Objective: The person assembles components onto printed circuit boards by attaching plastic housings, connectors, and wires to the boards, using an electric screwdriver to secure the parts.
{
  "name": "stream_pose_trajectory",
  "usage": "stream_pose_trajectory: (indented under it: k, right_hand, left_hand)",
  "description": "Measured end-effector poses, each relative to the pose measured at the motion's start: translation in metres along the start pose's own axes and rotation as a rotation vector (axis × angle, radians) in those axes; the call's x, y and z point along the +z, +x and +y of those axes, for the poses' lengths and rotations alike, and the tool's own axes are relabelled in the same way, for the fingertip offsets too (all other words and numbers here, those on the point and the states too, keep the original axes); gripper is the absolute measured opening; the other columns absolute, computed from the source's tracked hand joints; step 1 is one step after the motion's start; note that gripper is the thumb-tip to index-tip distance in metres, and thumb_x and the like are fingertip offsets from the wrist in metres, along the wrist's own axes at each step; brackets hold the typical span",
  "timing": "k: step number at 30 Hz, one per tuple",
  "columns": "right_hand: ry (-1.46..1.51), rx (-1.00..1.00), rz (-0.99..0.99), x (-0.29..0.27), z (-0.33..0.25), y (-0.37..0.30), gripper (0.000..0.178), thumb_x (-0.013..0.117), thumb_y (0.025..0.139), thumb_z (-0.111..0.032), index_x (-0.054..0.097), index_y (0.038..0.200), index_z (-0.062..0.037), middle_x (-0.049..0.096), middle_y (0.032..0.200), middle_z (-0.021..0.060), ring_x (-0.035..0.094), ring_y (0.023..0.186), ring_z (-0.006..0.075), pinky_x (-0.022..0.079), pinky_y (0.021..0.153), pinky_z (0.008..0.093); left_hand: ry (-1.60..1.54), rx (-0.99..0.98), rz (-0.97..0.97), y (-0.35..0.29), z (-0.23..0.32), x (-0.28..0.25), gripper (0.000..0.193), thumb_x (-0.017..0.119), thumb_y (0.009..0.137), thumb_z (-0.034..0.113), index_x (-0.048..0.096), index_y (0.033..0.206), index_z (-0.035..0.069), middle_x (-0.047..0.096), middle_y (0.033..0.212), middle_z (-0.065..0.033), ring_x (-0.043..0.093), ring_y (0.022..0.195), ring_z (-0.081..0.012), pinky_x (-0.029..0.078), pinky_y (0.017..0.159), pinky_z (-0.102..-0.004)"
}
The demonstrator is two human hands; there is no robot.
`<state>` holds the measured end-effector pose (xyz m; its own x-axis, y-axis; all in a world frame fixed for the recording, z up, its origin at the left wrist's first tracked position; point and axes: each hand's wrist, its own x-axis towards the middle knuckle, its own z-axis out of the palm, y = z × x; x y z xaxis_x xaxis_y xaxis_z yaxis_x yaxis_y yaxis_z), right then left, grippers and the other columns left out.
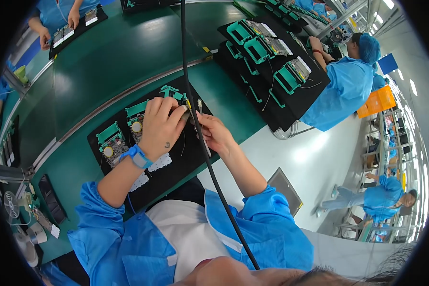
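Note:
My left hand [162,123], with a blue wristband [139,156], curls over the far right part of a black mat [186,159]. Its fingertips are drawn together beside a green plastic frame [170,92]; what they grip is hidden. My right hand [215,132] meets it from the right, thumb and fingers pinched on something mostly covered. A small yellow piece [188,104] shows between the hands. Left of them on the mat lie circuit boards [113,144] with green frames and round yellow-topped parts. White perforated plates [160,162] show below my left wrist.
A black cable [202,143] hangs across the view, passing in front of my right fingers. At the right, a black rack [291,107] carries several green-framed boards. A phone [52,198] and a small fan [11,205] are at the left. Co-workers sit nearby.

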<state>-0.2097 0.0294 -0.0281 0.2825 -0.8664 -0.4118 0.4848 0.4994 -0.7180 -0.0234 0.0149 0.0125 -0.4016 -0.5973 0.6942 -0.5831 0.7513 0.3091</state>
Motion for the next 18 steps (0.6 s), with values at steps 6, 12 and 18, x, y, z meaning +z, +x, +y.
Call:
stream_pose_trajectory:
  k: [6, 12, 18]
  right_hand:
    - [-0.088, -0.098, 0.125, 0.008, -0.006, -0.007, 0.020, 0.057, 0.095, -0.023, 0.059, 0.090, -0.0040, 0.047, 0.061, -0.0070, 0.030, 0.044, 0.0006, 0.021, 0.041, 0.0183]
    - [-0.134, -0.104, 0.082, 0.003, -0.008, -0.011, 0.020, 0.055, 0.096, -0.021, 0.060, 0.101, -0.0018, 0.056, 0.068, -0.0042, 0.037, 0.046, -0.0003, 0.026, 0.041, 0.0172]
    - [-0.063, -0.141, 0.222, 0.014, -0.004, -0.008, 0.022, 0.055, 0.097, -0.021, 0.059, 0.102, 0.0002, 0.055, 0.068, -0.0038, 0.047, 0.052, 0.0037, 0.037, 0.047, 0.0184]
  left_hand:
    - [-0.091, 0.000, 0.050, -0.005, -0.011, -0.001, 0.030, 0.075, 0.060, 0.004, 0.065, 0.088, 0.007, 0.052, 0.091, -0.0040, 0.049, 0.087, -0.0253, 0.042, 0.074, -0.0385]
    - [0.003, 0.105, -0.063, -0.016, -0.018, -0.004, 0.030, 0.074, 0.060, 0.004, 0.063, 0.087, 0.007, 0.053, 0.098, -0.0063, 0.051, 0.094, -0.0276, 0.045, 0.080, -0.0406]
    - [-0.122, -0.085, -0.046, -0.024, -0.025, -0.006, 0.027, 0.074, 0.062, 0.004, 0.066, 0.087, 0.008, 0.052, 0.104, -0.0066, 0.048, 0.099, -0.0286, 0.045, 0.082, -0.0397]
